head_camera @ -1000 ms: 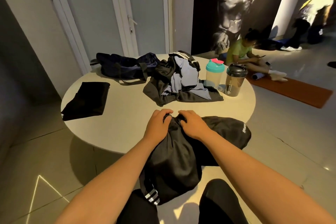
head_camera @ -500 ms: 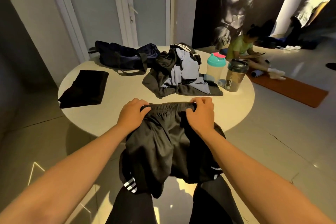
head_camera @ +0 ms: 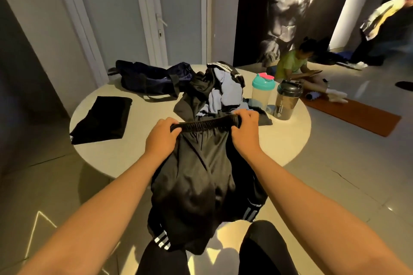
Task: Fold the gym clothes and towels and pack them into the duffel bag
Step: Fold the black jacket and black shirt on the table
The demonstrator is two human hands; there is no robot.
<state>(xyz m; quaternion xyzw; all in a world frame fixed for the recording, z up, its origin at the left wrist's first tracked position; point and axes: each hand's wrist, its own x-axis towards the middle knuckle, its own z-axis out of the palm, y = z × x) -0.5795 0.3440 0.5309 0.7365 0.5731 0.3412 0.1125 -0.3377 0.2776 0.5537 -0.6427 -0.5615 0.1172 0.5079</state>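
Black shorts with white stripes at the hems hang from their elastic waistband over the near edge of the round table. My left hand grips the waistband's left end and my right hand grips its right end, stretching it level. A heap of unfolded black and light blue clothes lies at the table's middle. A folded black garment lies flat at the table's left. The dark navy duffel bag sits at the far left of the table.
Two shaker bottles stand right of the heap, one with a teal lid, one dark. A person in a green shirt sits on the floor beside an orange mat. Another person moves at far right. White doors behind.
Both hands went from bunching the shorts on the table's near edge to lifting them by the waistband. They have spread apart, and the shorts now hang open below.
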